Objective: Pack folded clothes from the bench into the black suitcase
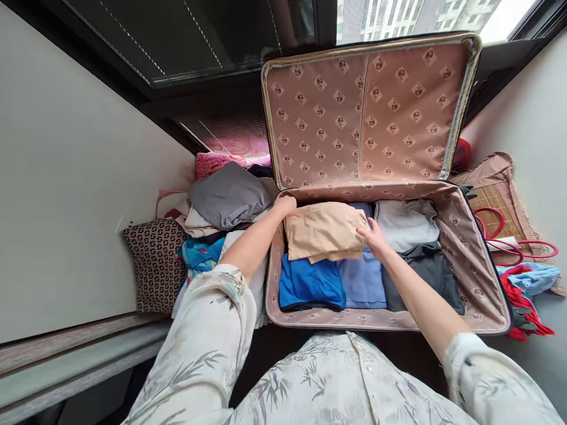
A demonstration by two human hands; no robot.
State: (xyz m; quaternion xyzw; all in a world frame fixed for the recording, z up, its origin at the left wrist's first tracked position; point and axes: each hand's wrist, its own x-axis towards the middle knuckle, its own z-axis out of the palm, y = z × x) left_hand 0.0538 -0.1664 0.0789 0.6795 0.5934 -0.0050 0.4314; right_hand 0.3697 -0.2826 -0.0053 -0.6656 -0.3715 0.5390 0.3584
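A folded beige garment [328, 230] is spread level over the back left part of the open suitcase [485, 295]. My left hand [284, 206] is closed at its back left corner, by the suitcase wall. At the opposite edge, my right hand [374, 237] pinches the cloth between thumb and fingers. Beneath and in front lie a folded bright blue garment [310, 284] and a lighter blue one [363, 280]. To the right are a folded light grey garment [405, 225] and a dark grey one [425, 277]. The beige cloth hides most of what lies under it.
The patterned suitcase lid [363, 112] stands upright against the window. On the left, a heap of clothes with a grey cloth [230, 195] on top sits beside a patterned cushion [157, 262]. A red cord [500, 227] and a red garment [527, 304] lie right of the suitcase.
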